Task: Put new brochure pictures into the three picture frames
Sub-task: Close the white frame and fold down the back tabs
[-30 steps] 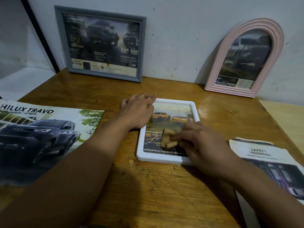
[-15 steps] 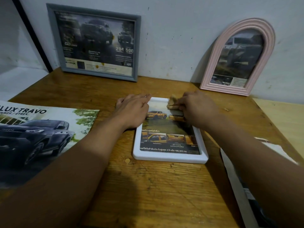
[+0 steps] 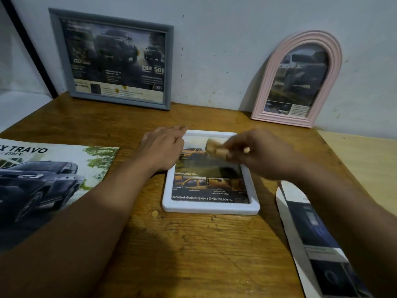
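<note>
My right hand [image 3: 255,153] has slid back from the far edge, gripping a small tan cloth wad [image 3: 216,148] over the white rectangular picture frame [image 3: 210,208] mid-worktop. Left hand [image 3: 163,147], fingers flat, pins its left edge. I'd wipe lightly, frame steadied.

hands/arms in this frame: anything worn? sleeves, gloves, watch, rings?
Nothing worn that shows. Both forearms are bare right up to the picture's lower edge, so no sleeve or cuff is in view. The left hand has no glove, watch or band at the wrist. The right hand is motion-blurred; no glove or wristband shows, but small rings cannot be ruled out.
</note>
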